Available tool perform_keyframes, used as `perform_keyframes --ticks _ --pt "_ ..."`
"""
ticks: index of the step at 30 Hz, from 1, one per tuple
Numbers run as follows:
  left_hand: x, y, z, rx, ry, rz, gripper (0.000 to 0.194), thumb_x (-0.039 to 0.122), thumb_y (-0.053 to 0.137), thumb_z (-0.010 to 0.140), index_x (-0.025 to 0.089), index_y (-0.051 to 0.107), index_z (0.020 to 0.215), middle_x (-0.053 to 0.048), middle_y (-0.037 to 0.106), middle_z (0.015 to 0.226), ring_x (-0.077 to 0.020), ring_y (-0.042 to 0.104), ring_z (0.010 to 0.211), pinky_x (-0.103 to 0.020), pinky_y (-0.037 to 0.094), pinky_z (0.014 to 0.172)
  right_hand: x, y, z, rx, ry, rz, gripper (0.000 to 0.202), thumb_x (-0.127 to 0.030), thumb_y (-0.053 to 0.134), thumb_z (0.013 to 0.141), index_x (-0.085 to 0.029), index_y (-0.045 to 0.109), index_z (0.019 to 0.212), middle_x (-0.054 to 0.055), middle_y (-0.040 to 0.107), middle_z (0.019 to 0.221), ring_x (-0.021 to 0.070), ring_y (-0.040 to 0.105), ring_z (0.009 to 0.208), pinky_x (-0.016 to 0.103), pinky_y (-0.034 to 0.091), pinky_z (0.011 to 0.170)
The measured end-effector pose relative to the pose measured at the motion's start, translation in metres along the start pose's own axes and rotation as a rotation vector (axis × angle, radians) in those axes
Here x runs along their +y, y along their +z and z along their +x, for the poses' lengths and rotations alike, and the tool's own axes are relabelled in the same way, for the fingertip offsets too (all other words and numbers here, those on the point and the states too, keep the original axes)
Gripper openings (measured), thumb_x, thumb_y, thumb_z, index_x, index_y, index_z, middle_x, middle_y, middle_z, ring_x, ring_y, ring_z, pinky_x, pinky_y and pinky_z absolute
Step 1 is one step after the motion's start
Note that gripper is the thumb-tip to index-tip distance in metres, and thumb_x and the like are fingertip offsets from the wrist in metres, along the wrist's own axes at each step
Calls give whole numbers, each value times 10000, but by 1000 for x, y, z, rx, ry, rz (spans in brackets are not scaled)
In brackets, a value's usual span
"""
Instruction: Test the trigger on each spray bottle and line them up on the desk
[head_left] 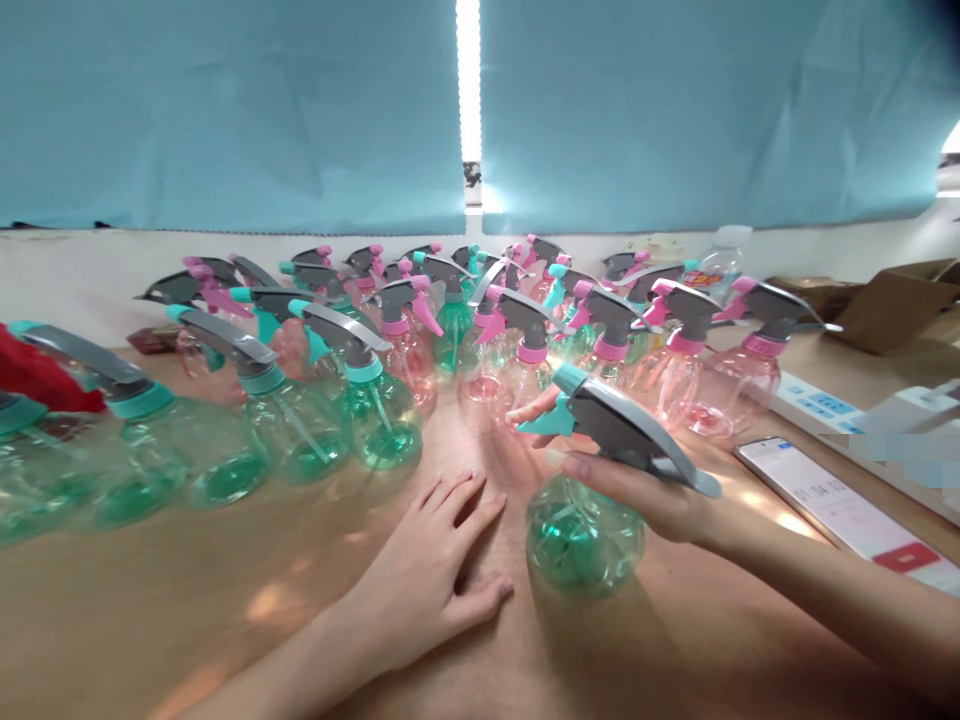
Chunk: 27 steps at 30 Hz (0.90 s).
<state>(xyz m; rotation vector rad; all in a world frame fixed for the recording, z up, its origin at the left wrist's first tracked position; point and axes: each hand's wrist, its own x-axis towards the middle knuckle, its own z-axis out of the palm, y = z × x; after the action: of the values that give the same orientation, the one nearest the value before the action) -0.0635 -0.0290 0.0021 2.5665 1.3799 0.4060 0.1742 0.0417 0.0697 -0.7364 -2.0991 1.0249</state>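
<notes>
While the right hand [660, 500] grips the green spray bottle [585, 545] round its neck, just right of lower centre, the bottle's long axis stands nearly upright — nozzle [568, 377] leftward — with the left hand [424, 565] palm-down nearby, empty, fingers loosely spread on the tabletop [112, 630].

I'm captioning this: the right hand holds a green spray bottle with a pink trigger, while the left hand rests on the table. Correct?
Not quite: the head view shows a turquoise trigger. The right hand holds the green spray bottle; the left hand rests on the table.
</notes>
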Motion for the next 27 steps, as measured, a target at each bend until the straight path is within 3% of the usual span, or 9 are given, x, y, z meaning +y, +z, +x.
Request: perform_keyframes --ticks 5,18,27 --pt "-1 0 0 7 -2 -12 583 469 616 880 204 504 1387 -168 447 1464 -385 364 1361 -582 295 1099 -4 0 -1 -18 27 68 304 -344 606 880 -290 553 1174 8 637 901 166 608 696 348 520 752" --pt "-1 -1 1 -8 22 43 571 429 603 899 157 494 1388 -192 442 1459 -380 356 1366 -576 305 1096 10 3 -1 84 -18 45 313 -452 639 849 -290 631 1118 16 685 820 214 655 769 374 522 835" --pt "0 0 0 -6 27 39 575 441 600 904 151 492 1389 -197 440 1459 -381 357 1367 -577 311 1092 13 3 -1 52 -20 70 304 -422 627 868 -303 623 1148 9 691 797 217 664 778 388 519 843"
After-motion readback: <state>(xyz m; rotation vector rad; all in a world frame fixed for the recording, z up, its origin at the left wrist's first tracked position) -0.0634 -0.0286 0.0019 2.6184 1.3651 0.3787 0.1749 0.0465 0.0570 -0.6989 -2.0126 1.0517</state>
